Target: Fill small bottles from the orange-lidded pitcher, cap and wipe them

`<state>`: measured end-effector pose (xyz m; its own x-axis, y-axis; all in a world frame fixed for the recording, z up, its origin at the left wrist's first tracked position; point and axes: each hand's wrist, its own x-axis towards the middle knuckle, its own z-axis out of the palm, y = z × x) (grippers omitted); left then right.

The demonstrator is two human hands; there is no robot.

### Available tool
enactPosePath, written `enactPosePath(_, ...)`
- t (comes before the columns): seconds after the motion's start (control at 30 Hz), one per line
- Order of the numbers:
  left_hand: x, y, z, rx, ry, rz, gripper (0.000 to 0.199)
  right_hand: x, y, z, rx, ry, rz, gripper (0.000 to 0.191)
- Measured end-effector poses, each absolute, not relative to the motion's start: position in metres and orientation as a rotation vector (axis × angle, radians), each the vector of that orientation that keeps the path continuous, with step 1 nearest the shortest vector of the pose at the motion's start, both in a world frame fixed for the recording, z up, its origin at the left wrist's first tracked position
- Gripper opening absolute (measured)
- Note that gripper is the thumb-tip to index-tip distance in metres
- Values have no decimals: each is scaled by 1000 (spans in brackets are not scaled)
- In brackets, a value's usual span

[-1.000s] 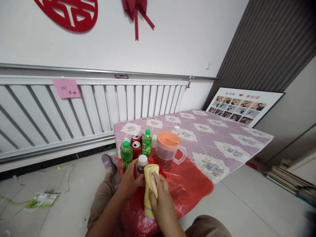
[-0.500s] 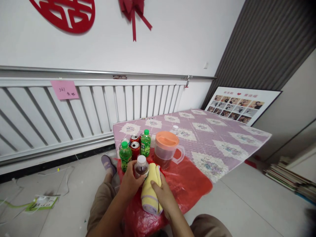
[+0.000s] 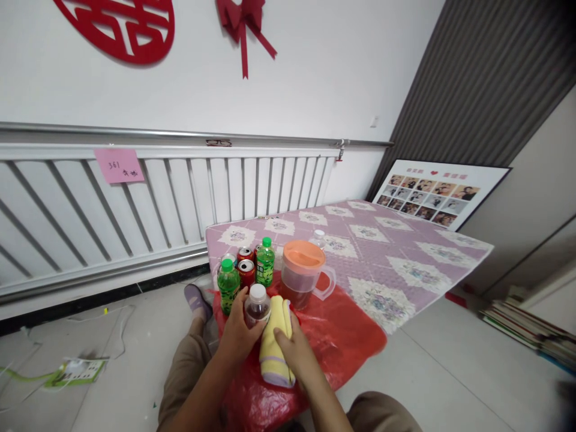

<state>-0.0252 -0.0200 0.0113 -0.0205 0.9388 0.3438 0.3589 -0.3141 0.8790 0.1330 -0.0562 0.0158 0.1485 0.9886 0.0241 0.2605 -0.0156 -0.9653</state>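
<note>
My left hand (image 3: 240,332) is wrapped round a clear bottle (image 3: 258,304) with a white cap, which stands upright over the red plastic sheet (image 3: 344,336). In my right hand (image 3: 294,348) is a folded yellow towel (image 3: 273,348) with a pale purple edge, held close against the bottle's right side. Just behind the towel stands a clear pitcher (image 3: 297,282) with an orange lid, holding brownish liquid. Two green-capped bottles, one at the left (image 3: 228,285) and one farther back (image 3: 265,261), stand near several red cans (image 3: 246,273).
A purple patterned cloth (image 3: 369,234) covers the table, with another white-capped bottle (image 3: 318,238) behind the pitcher. A white radiator (image 3: 180,198) lines the wall. A power strip (image 3: 76,371) with cables lies on the floor at left; a photo board (image 3: 432,192) leans at right.
The lower end of the towel has shifted slightly up and right with my right hand. My left hand stays on the bottle.
</note>
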Motion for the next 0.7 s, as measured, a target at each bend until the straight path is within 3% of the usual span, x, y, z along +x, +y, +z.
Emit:
enactPosePath(0.2, -35, -7, 31, 1616, 1127, 1194, 82, 137, -55, 4, -1474, -1347, 924, 64)
enactPosePath(0.4, -42, 0, 54, 1591, 943, 974, 57, 137, -56, 5, -1483, -1371, 927, 67)
enactPosePath(0.7, -24, -10, 24, 1660, 1324, 1320, 55, 125, -61, 27, -1408, -1294, 790, 70)
